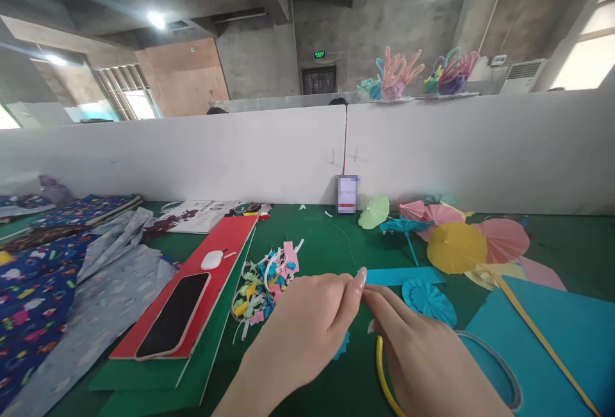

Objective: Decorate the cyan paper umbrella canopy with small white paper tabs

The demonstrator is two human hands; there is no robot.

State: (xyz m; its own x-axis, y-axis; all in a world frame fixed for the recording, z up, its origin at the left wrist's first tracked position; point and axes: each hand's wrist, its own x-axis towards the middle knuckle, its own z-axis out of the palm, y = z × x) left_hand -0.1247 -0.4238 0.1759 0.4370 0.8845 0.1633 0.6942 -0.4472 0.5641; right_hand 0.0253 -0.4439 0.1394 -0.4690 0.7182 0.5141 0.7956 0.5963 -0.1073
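Observation:
My left hand [312, 324] is closed, thumb and fingers pinched together. Its fingertips meet those of my right hand [420, 346], which is closed as well. Whatever lies between the fingertips is hidden. Below my left hand peeks the jagged edge of some blue paper [342, 346]; I cannot tell whether it is held. Just beyond the fingers lies a flat blue paper strip [403, 275]. A pleated blue paper disc [428, 302] sits beyond my right hand. A yellow curved band [385, 378] and a grey curved band [504, 359] show on either side of that hand.
Colourful paper scraps [266, 286] are heaped left of my hands. A phone [173, 314] and a white earbud case [212, 259] rest on a red board [225, 237]. Paper umbrellas [456, 247] and blue sheets [552, 340] lie right. A white partition [240, 154] closes the back.

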